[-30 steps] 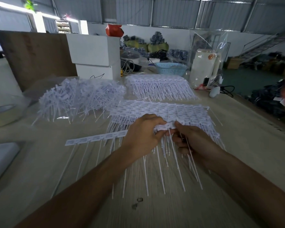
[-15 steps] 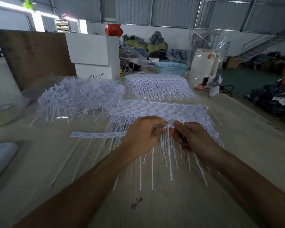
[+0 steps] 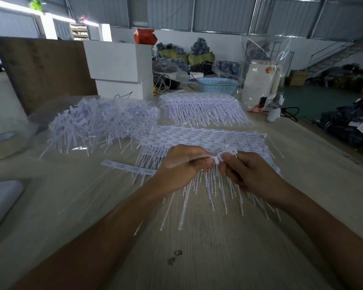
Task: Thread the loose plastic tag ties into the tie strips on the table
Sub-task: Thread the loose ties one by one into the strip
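Note:
My left hand and my right hand meet at the table's middle, both pinching a white tie strip whose left end trails over the table. The strip's right end curls up between my fingertips, and its thin tails hang down below my hands. Just behind my hands lies a flat stack of tie strips. A heap of loose tag ties sits at the left, and another stack of strips lies farther back.
White boxes and a brown board stand behind the heap. A blue basket, a white appliance in clear plastic and a cable sit at the back right. A tape roll lies at far left.
Both hands lifted the strip off the table and drew it to the right. Its left end now trails nearer my left hand, and the right end has curled up between my fingers.

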### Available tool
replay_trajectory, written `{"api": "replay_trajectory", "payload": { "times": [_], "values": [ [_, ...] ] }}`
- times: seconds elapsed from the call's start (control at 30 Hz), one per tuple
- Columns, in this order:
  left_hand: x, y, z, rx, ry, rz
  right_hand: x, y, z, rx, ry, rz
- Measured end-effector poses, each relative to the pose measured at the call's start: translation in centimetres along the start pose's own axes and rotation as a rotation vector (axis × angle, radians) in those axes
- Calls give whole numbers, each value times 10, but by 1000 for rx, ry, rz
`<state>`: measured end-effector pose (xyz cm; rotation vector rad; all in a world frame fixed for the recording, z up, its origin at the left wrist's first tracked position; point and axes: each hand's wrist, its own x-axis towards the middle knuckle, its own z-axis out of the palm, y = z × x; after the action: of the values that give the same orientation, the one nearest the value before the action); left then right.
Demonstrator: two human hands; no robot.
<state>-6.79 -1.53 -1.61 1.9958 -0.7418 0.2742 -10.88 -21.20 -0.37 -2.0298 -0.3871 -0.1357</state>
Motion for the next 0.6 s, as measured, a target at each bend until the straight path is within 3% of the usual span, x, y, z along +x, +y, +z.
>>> {"api": "replay_trajectory", "payload": {
  "times": [0.13,0.33,0.6],
  "values": [
    [-1,-1,1,-4,65,6,-2,2,2,121,13,71],
    [1,-4,2,-13,126,13,5,8,14,75,166,59],
    [1,-1,0,-35,142,17,8,11,20,25,255,77]
  ]
}}
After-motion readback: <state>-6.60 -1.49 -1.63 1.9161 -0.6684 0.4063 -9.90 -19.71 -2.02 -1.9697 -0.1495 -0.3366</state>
